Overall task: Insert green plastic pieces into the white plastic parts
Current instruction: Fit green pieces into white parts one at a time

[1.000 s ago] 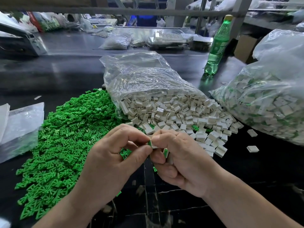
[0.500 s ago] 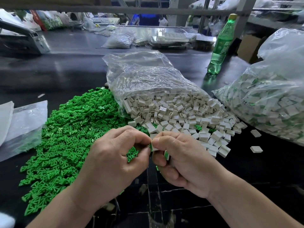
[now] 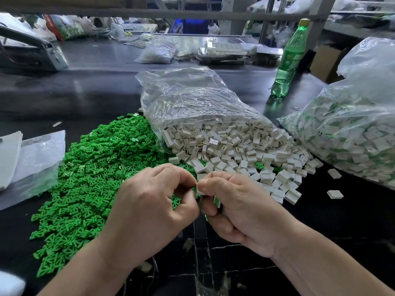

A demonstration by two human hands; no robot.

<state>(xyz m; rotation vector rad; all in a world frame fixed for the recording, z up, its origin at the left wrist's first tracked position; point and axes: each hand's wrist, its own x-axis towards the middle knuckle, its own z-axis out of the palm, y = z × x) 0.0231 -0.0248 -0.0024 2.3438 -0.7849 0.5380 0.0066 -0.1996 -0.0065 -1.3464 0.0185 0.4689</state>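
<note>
Close over the bench (image 3: pixel 352 221), my left hand (image 3: pixel 149 206) and my right hand (image 3: pixel 239 210) meet thumb to thumb, both pinching one white part (image 3: pixel 200 190); green piece (image 3: pixel 195 187) a sliver at its left edge. Second part (image 3: pixel 217 202) tucked under my right fingers (image 3: pixel 210 210). Beyond: green pile (image 3: pixel 96 174) left, white pile (image 3: pixel 235 150) spilling from a bag (image 3: pixel 192 103) centre, fuller bag (image 3: pixel 352 135) right, bottle (image 3: pixel 288 60) farthest back.

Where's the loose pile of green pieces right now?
Head view, left of centre: the pile of green pieces spreads over the dark table, just beyond the left hand, touching the open bag of white parts on its right.
</note>
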